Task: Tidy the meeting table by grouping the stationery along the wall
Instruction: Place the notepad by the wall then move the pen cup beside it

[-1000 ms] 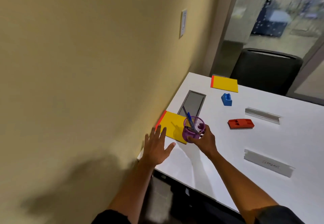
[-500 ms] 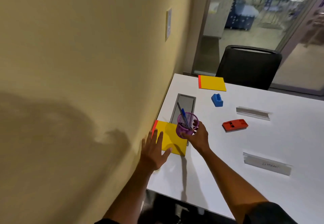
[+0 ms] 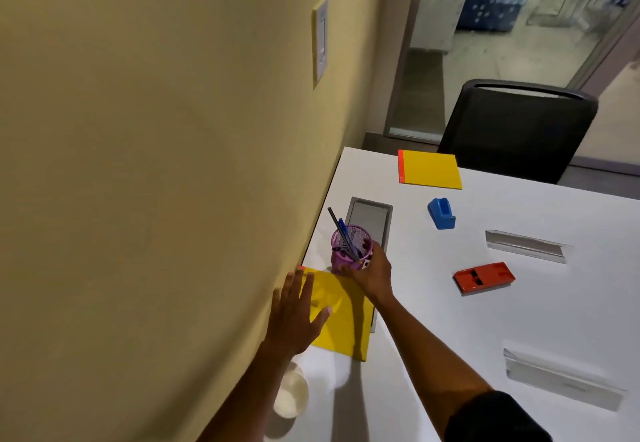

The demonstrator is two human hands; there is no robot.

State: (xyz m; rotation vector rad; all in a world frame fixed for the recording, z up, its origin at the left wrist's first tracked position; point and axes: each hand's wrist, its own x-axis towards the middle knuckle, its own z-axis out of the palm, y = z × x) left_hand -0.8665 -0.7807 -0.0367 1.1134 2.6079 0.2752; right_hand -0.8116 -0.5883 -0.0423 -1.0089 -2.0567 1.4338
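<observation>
A purple mesh pen cup [image 3: 348, 250] with a blue and a dark pen stands on the white table [image 3: 433, 320] close to the wall [image 3: 156, 164], just beyond a yellow notepad [image 3: 341, 317]. My right hand [image 3: 372, 273] is wrapped around the cup's right side. My left hand [image 3: 298, 313] lies flat with spread fingers on the near notepad's left part. A second yellow notepad [image 3: 431, 168] lies at the far end. A blue tape dispenser [image 3: 441, 213] and a red stapler [image 3: 484, 277] sit further right.
A grey cable hatch [image 3: 372, 214] is set into the table behind the cup. Two clear name-plate holders [image 3: 526, 246] [image 3: 561, 377] lie on the right. A white cup [image 3: 291, 395] stands near the front edge. A black chair [image 3: 516, 130] is at the far end.
My right hand carried the pen cup left and away, off the near notepad's corner toward the wall. My left hand slid onto the notepad. The camera moved closer.
</observation>
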